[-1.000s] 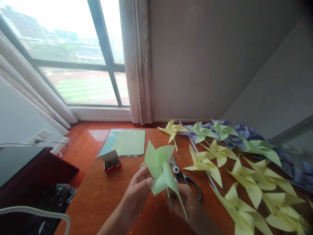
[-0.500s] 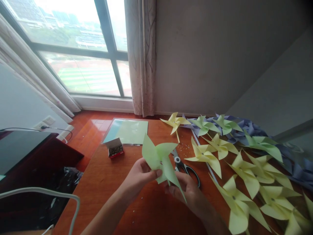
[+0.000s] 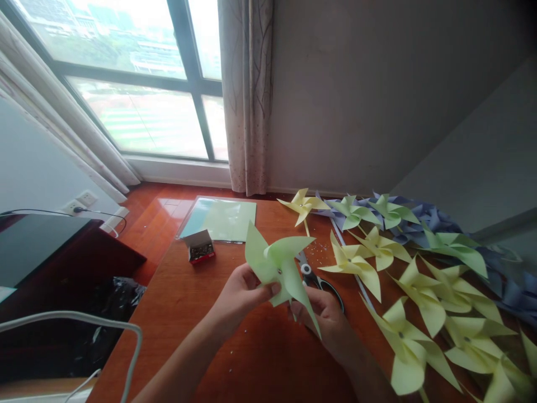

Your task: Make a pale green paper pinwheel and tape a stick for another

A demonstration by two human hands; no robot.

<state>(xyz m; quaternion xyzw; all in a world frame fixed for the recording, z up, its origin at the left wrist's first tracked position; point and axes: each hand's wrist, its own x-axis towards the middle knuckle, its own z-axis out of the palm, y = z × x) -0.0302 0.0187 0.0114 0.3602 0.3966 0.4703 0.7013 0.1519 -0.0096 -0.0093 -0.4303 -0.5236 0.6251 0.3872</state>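
1. One pale green paper pinwheel (image 3: pixel 286 280), with a round metal pin (image 3: pixel 279 271) at its middle, is held up over the reddish-brown wooden tabletop (image 3: pixel 176 313), just below the centre of the frame.
2. Our left hand (image 3: pixel 245 294) pinches its lower left part, thumb in front.
3. Our right hand (image 3: pixel 326 314) curls behind its lower right blade, near a thin green stick (image 3: pixel 294 317); much is hidden, so we cannot tell whether this hand closes on the stick.
4. Just beyond our right hand lie black-and-white-handled scissors (image 3: pixel 309 271), partly covered by the pinwheel.
5. Left of centre we see a small red cardboard box (image 3: pixel 206 259), pale lid raised, small metal pieces inside; just beyond it lie flat pale green and light blue paper sheets (image 3: pixel 232 221).
6. Across the right of the frame we see pale yellow paper pinwheels (image 3: pixel 403 338), other pale green paper pinwheels (image 3: pixel 455 246) and, toward the back, bluish-purple paper pinwheels (image 3: pixel 425 215).
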